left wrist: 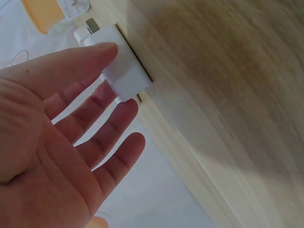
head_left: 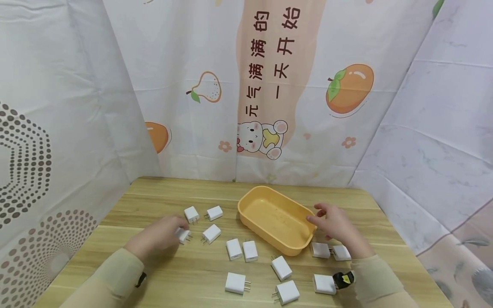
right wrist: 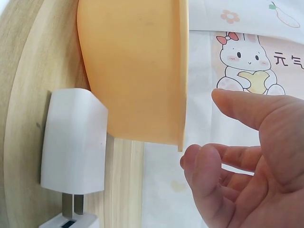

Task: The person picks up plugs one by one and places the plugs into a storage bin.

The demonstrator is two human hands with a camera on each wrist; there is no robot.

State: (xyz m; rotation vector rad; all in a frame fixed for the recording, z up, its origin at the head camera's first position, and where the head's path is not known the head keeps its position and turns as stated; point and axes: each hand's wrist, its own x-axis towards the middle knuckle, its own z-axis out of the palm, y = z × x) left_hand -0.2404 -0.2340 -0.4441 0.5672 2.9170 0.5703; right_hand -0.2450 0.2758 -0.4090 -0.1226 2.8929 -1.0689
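A white plug-in charger (head_left: 182, 235) lies at the left of the group, its metal prongs pointing right. My left hand (head_left: 159, 235) is over it. In the left wrist view, the thumb lies on one face of the charger (left wrist: 124, 66) and fingertips meet its other side, pinching it at the tabletop. My right hand (head_left: 333, 222) hovers by the right end of a yellow plastic basket (head_left: 275, 209). Its thumb and fingers are apart and hold nothing. The right wrist view shows the fingertips close to the basket's rim (right wrist: 183, 95); contact cannot be made out.
Several more white chargers lie scattered about the wooden table (head_left: 200, 273), including one (head_left: 282, 268) in front of the basket and one (head_left: 320, 250) below my right hand. Printed white curtains (head_left: 192, 162) hang behind the table and on both sides.
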